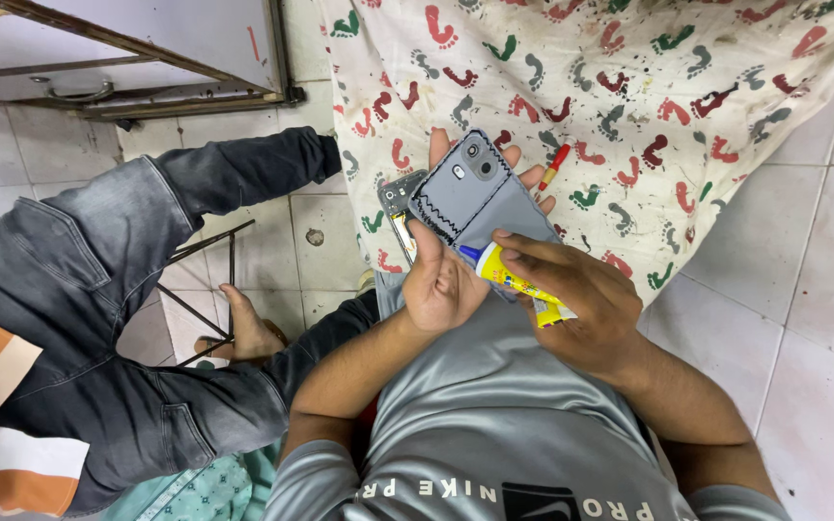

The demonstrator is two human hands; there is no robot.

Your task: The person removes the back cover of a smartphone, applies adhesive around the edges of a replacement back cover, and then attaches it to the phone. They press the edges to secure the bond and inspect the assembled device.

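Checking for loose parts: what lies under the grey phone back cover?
Under the back cover, the left hand supports it; beyond lie another phone part and patterned cloth. Anything directly beneath is hidden.

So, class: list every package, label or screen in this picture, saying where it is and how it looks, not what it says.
Glue tube: in the right hand, small, yellow with a blue nozzle on the phone cover.
Phone back cover: in the left hand, grey, rectangular, zigzag glue line along its edge.
No lit screen shows.
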